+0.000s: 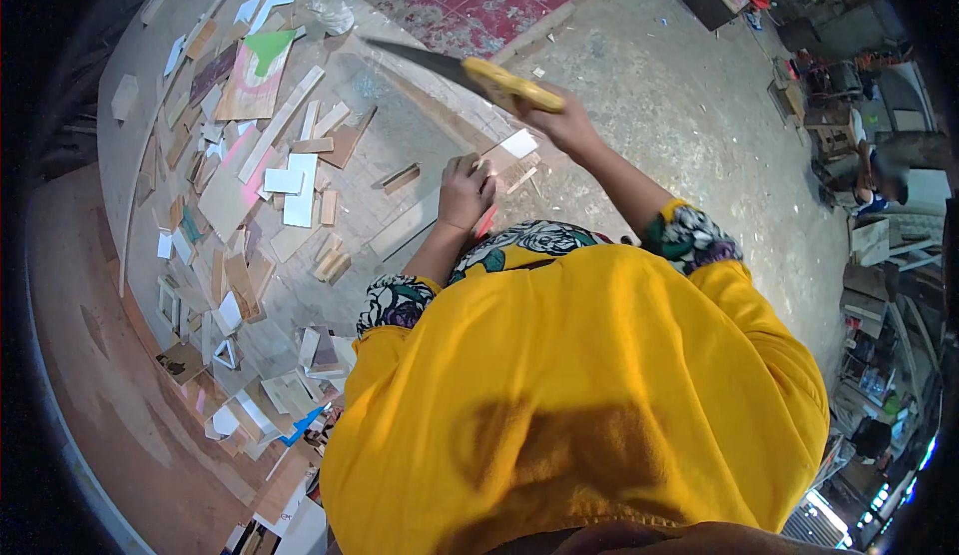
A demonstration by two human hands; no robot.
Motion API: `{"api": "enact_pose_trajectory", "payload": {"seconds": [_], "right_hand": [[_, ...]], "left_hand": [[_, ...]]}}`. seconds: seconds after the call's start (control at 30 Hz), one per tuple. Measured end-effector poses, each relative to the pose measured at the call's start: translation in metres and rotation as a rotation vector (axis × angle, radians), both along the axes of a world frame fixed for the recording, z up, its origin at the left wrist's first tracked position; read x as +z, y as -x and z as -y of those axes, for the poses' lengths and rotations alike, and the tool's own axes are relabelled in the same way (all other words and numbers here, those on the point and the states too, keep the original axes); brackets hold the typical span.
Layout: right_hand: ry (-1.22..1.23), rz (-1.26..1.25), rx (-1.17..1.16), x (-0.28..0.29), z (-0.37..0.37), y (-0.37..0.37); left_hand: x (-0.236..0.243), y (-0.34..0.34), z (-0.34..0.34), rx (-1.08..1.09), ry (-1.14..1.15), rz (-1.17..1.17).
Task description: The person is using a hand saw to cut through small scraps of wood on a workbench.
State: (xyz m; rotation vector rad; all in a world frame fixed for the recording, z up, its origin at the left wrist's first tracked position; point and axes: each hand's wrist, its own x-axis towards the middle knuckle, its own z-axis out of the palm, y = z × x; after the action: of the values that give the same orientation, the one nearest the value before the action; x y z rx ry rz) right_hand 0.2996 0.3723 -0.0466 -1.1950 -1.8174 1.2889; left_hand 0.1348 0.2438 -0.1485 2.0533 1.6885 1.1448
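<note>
Now my right hand (561,120) is gripping a saw (489,77) | left hand (468,191) touching wood (406,227), grip unclear | bits (284,180) lying cut, sawing looking unfinished

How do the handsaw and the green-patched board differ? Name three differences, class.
In place, the handsaw is held in the right grip, whereas the green-patched board lies among wood scraps.
In shape, the handsaw is long and narrow with a tapering blade; the green-patched board is broader.
In colour, the handsaw has a yellow handle and dark blade; the green-patched board shows green, pink and pale wood.
</note>
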Motion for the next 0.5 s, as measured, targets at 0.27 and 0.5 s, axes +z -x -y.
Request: {"api": "enact_pose_trajectory", "payload": {"seconds": [0.27, 0.5], "right_hand": [[0.248, 0.005, -0.279, 0.041, 0.097, -0.117], [0.199, 0.104, -0.198, 0.046, 0.141, -0.138]], "left_hand": [[0.001, -0.026, -0.044, -0.013, 0.018, 0.014], [0.0, -0.04, -0.06, 0.059, 0.039, 0.011]]}}
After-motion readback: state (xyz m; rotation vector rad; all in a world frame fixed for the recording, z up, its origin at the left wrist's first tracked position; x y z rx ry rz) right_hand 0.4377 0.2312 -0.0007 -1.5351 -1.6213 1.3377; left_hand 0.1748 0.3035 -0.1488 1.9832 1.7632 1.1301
